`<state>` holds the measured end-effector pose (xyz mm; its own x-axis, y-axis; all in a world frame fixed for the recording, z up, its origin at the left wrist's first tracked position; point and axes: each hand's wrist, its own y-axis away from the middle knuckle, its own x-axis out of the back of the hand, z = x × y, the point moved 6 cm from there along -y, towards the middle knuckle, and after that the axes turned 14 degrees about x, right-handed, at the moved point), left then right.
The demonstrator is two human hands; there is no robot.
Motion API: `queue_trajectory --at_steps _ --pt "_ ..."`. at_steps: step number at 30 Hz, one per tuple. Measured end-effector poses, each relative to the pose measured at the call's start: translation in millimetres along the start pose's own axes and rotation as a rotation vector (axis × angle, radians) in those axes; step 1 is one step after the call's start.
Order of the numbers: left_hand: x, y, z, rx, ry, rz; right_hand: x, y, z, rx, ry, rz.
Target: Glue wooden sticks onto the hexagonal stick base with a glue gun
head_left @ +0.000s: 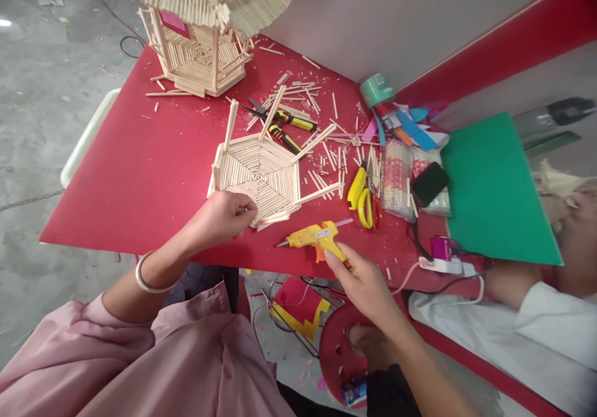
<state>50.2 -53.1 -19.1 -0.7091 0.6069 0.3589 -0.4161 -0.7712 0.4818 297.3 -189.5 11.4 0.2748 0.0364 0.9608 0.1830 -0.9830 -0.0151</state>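
Observation:
A many-sided base of thin wooden sticks (259,174), laid in rings, rests on the red table, with several stick posts leaning outward from its rim. My left hand (231,215) is at the base's near left edge, its fingers curled closed. What those fingers pinch, if anything, is hidden. In my right hand (366,280) is a yellow hot glue gun (317,235), gripped by its handle. Its nozzle points left, just in front of the base, and a clear glue stick shows at its back end. Beyond the base lie yellow-and-black pliers (296,120).
A roofed stick pavilion (205,50) stands at the back left of the table. Cut sticks (303,96), yellow-handled scissors (364,196), bundled sticks (396,177), a black phone-like object (430,183) and a power strip (448,266) lie rightward. Another person's sleeve (555,311) is at right.

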Motion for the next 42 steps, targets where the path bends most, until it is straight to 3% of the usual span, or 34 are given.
queue_trajectory --at_steps 2,5,8,11,16,25,29,31,36,39,42 --pt "-1.3 0 -1 0.037 0.051 -0.057 1 -3 -8 0.071 0.101 0.027" --pt "-1.9 -1 -2 0.085 0.086 -0.109 21 -14 -42 0.223 0.397 0.204" --pt "-1.6 0 -2 0.131 0.123 -0.132 31 -36 -82 0.427 0.265 0.283" --pt "-1.4 0 -2 0.151 0.171 -0.142 25 -69 -99 0.538 0.170 0.288" --pt "-2.2 -1 -1 0.140 0.222 -0.152 0 -105 -96 0.701 0.101 0.185" --pt "-4.7 -3 1 0.191 0.317 -0.224 -8 -104 -95 0.921 0.221 0.177" --pt "-4.9 -2 3 0.132 0.270 -0.226 -15 -108 -94 0.941 0.190 0.125" --pt "-1.9 -1 1 0.048 0.162 -0.105 -19 -111 -92 0.909 0.147 0.081" --pt "5.7 16 -16 -0.195 -0.227 0.454 -27 -116 -92 0.879 0.074 -0.030" --pt "0.5 26 -27 -0.299 -0.320 0.560 -29 -119 -93 0.892 0.044 -0.070" --pt "-3.5 28 -31 -0.354 -0.362 0.567 -31 -122 -94 0.883 0.026 -0.112"
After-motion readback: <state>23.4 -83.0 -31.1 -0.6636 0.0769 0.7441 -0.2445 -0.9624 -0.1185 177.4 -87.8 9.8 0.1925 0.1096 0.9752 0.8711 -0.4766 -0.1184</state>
